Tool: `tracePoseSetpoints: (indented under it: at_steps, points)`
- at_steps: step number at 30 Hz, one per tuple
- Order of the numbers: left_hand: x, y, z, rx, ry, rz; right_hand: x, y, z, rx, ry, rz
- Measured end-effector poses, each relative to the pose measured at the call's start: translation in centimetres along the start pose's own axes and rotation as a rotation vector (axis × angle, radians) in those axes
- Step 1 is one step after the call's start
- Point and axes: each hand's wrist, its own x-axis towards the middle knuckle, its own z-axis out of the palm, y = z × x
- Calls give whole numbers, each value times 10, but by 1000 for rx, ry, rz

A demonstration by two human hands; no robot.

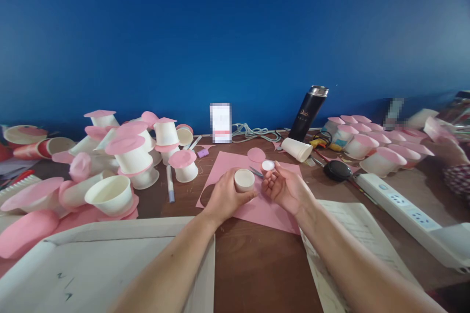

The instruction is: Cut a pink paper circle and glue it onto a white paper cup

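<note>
My left hand is wrapped round a small white paper cup, whose round opening faces up. To its right, my right hand holds a small round white item between thumb and fingers, its palm turned partly up. Both hands are above a pink paper sheet on the brown table. Scissors lie between the hands, partly hidden. A pink paper circle rests near the sheet's far edge.
Cups with pink discs crowd the left and back right. A black bottle, a lying cup, a phone and a cable stand or lie behind. At right are a power strip and another person's sleeve.
</note>
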Motion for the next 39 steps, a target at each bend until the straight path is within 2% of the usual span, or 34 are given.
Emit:
tracePoseSetpoints:
  at_steps: [3,6,9,14,19,23,26,32,39]
  points:
    - [-1,-1,1,29,13,30,-2,0,2,3,-1,29]
    - [-1,-2,1,41,-25,44,-2,0,4,-4,2,49]
    - [-1,-1,0,36,-77,48,0,3,2,-25,25,-2]
    - [-2,2,0,-12,-64,-6,0,9,-2,-233,-54,-284]
    - [-1,3,3,72,-31,-57,-9,13,0,-639,-87,-604]
    - [-1,4,3,69,-27,-74,-18,15,3,-970,-76,-787]
    - [-1,4,4,53,-20,-68,-21,18,3,-1130,-56,-881]
    - [-2,3,5,57,-7,-61,-17,21,-1,-1238,-82,-963]
    - [-2,4,4,126,-16,-62,-17,17,1,-1290,68,-946]
